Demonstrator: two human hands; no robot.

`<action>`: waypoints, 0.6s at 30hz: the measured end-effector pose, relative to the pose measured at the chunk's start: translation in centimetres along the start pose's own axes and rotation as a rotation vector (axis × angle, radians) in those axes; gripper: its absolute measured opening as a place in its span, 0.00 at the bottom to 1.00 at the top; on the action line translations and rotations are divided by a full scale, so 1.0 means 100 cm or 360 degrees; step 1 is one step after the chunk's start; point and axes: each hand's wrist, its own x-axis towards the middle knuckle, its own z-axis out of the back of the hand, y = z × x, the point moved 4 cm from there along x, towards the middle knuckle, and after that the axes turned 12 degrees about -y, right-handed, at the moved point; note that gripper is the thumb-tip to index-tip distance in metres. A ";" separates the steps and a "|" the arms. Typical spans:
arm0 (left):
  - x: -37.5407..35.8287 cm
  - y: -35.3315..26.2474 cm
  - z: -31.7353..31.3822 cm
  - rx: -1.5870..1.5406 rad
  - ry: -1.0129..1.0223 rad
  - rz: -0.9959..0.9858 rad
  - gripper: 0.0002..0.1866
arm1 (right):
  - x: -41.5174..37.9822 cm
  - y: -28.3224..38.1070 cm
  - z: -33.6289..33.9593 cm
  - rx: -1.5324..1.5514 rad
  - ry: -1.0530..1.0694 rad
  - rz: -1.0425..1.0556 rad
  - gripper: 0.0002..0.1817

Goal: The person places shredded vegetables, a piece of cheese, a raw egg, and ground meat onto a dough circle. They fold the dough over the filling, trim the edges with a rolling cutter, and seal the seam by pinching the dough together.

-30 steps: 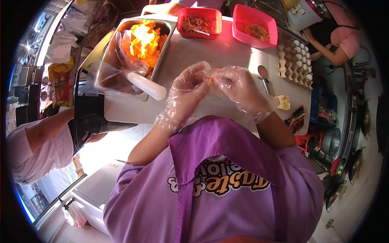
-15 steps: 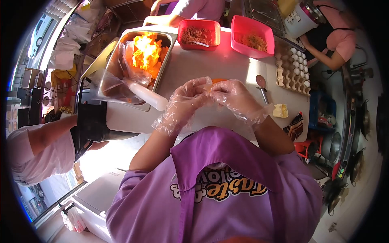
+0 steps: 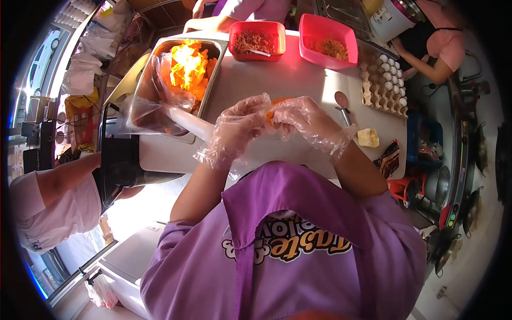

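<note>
Both my hands wear clear plastic gloves and meet above the middle of the table point(image 3: 256, 80). Between them is a small piece of orange dough point(image 3: 270, 116), mostly covered by the fingers. My left hand point(image 3: 240, 125) pinches its left side, and my right hand point(image 3: 308, 118) grips the other side with bent fingers. Close to my left wrist lies a white rolling pin point(image 3: 188, 120), its far end on a metal tray point(image 3: 217, 53). That tray holds a bright orange dough mass point(image 3: 189, 72) and clear plastic sheeting point(image 3: 140, 114).
Beyond my hands stand a red tub of brown filling point(image 3: 257, 57) and a pink tub of shredded filling point(image 3: 325, 61). At right are an egg carton point(image 3: 381, 101), a spoon point(image 3: 343, 104), a yellow block point(image 3: 368, 137) and a dark packet point(image 3: 389, 159). Other people stand around the table.
My hands have shifted slightly left and closer together around the dough, and more orange shows between the fingers. The whole view has moved a little.
</note>
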 end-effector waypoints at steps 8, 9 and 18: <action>0.003 0.002 0.004 -0.0048 0.0043 0.0005 0.24 | 0.004 0.008 -0.009 0.0086 0.0028 -0.0022 0.11; 0.003 0.002 0.004 -0.0049 0.0043 0.0005 0.24 | 0.005 0.006 -0.010 0.0086 0.0029 -0.0023 0.11; -0.001 0.000 0.000 0.0097 0.0080 -0.0174 0.24 | 0.010 -0.010 -0.013 0.0229 -0.0012 -0.0016 0.07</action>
